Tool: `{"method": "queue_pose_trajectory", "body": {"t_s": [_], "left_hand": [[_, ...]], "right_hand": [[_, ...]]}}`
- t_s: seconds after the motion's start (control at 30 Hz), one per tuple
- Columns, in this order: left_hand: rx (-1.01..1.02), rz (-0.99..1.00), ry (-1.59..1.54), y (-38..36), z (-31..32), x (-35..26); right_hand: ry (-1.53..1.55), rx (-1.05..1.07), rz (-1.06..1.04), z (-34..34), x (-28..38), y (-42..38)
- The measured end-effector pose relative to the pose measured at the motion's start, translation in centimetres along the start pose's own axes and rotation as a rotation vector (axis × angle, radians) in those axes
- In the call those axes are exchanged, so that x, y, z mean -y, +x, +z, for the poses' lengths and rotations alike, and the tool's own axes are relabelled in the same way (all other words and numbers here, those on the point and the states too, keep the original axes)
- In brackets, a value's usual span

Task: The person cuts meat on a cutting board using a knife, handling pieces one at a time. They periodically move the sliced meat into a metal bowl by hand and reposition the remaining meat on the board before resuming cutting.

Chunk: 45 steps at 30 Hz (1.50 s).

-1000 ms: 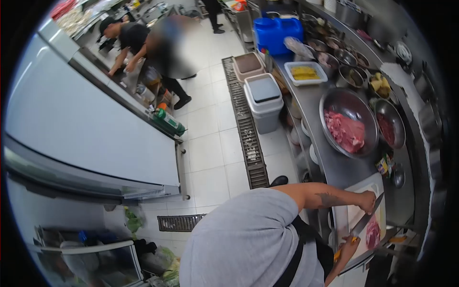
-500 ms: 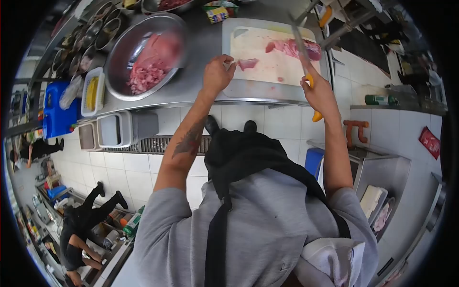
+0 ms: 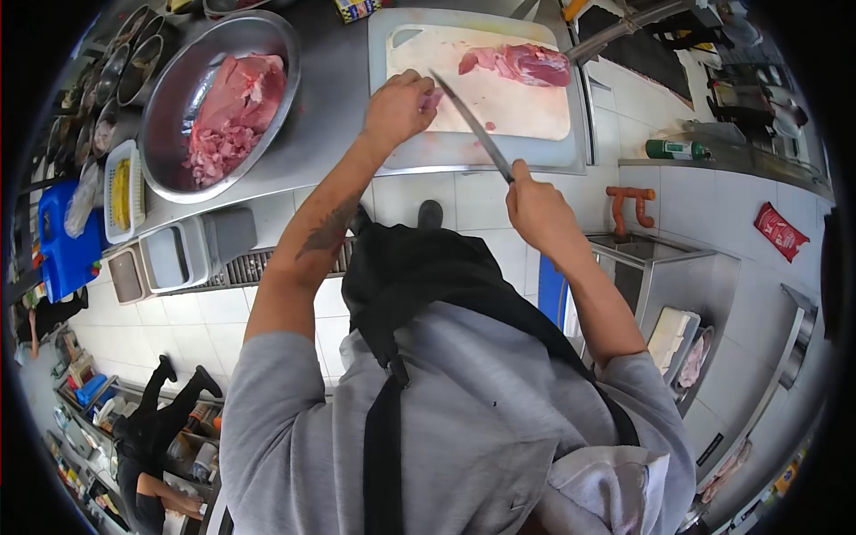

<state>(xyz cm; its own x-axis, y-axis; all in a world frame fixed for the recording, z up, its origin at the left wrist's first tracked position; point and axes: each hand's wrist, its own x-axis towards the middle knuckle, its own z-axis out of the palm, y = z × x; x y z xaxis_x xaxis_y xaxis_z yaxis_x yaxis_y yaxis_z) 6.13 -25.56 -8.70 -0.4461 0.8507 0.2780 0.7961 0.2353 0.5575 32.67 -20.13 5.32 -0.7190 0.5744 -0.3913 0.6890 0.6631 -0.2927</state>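
My left hand (image 3: 398,109) is at the left side of the white cutting board (image 3: 526,116), its fingers closed on a small piece of meat (image 3: 432,98). In my right hand (image 3: 540,207) is a knife (image 3: 476,125), its blade slanting up and left over the board with the tip near the small piece. My fingers hide the handle. A larger cut of raw meat (image 3: 522,65) lies at the back right of the board. To the left, a steel bowl (image 3: 159,147) holds a big slab of meat (image 3: 239,98) and several cut pieces.
A white basket (image 3: 136,192) with something yellow stands left of the bowl, beside a blue jerrycan (image 3: 67,241). Plastic bins (image 3: 169,254) are under the counter edge. Another person (image 3: 147,446) is at lower left. A metal rail (image 3: 629,31) rises at the board's right.
The knife has left the large cut and come down and left toward my left hand. My left hand has closed over the small piece. The whole view has shifted.
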Motion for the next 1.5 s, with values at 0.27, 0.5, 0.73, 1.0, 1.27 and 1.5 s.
{"method": "queue_pose_trajectory", "body": {"t_s": [0.27,0.5,0.73,1.0,1.27,1.5], "left_hand": [[-0.046,0.091,-0.037,-0.2,1.0,1.9],[-0.115,-0.056,-0.043,-0.4,0.3,1.0],[-0.091,0.042,-0.086,-1.9,0.2,1.3],[-0.190,-0.058,-0.170,-0.7,0.6,2.3],[-0.113,0.070,-0.166,-0.4,1.2,3.2],[-0.199,0.139,-0.200,-0.8,0.7,3.5]], "right_hand": [[0.109,-0.035,-0.072,6.3,-0.1,9.1],[0.029,0.096,0.038,4.9,-1.9,2.5],[0.158,0.025,-0.027,5.0,0.0,10.3],[-0.027,0.001,-0.003,1.1,2.0,5.4],[-0.135,0.113,0.038,2.1,1.8,3.2],[0.034,-0.029,-0.052,7.7,-0.7,6.8]]}}
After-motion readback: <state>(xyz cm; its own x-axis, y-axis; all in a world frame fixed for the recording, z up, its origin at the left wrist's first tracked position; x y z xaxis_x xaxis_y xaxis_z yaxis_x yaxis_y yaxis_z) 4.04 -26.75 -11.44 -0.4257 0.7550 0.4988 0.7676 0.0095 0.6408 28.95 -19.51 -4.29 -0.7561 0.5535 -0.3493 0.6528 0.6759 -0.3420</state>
